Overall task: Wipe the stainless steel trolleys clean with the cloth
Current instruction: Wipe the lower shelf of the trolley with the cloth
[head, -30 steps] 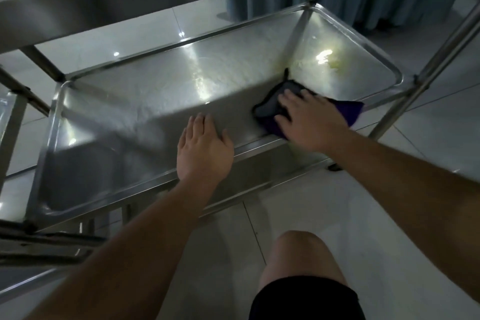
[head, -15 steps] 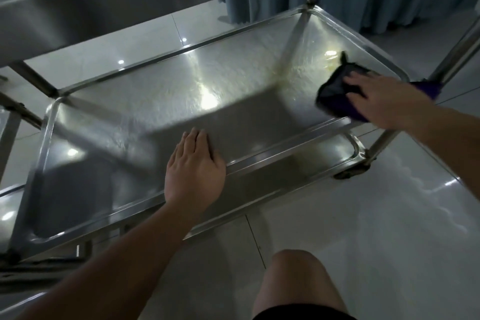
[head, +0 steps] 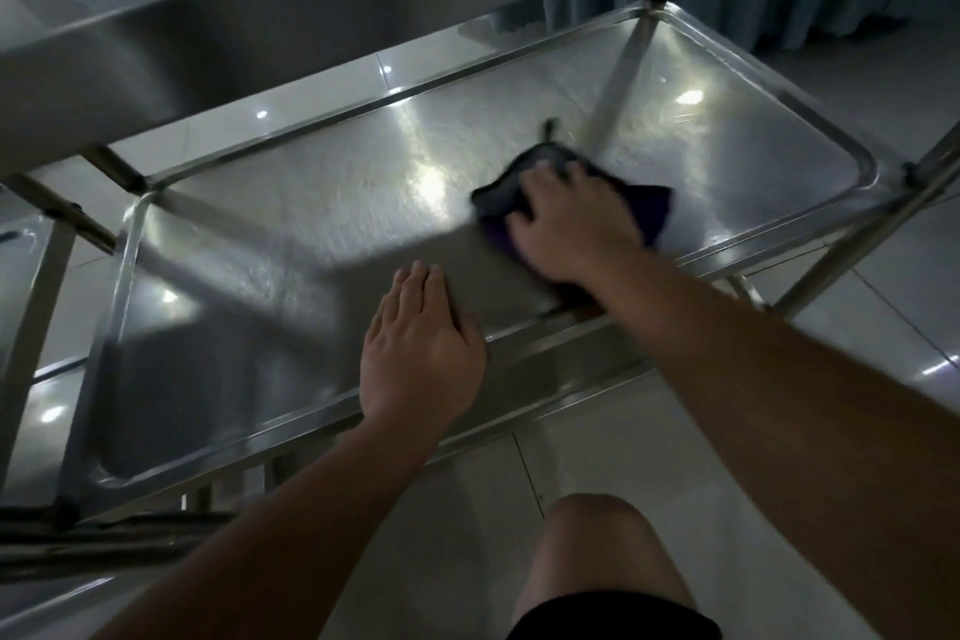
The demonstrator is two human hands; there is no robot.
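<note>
Resting flat on the near rim of the trolley shelf point(head: 311, 224): left hand point(head: 421, 353), fingers straight and together, grasping nothing. Pressing down right of it, on the shelf surface near the front edge: right hand point(head: 571, 224), fingers spread and lying flat over the dark cloth point(head: 644, 216). Showing below: bare knee point(head: 597, 551).
</note>
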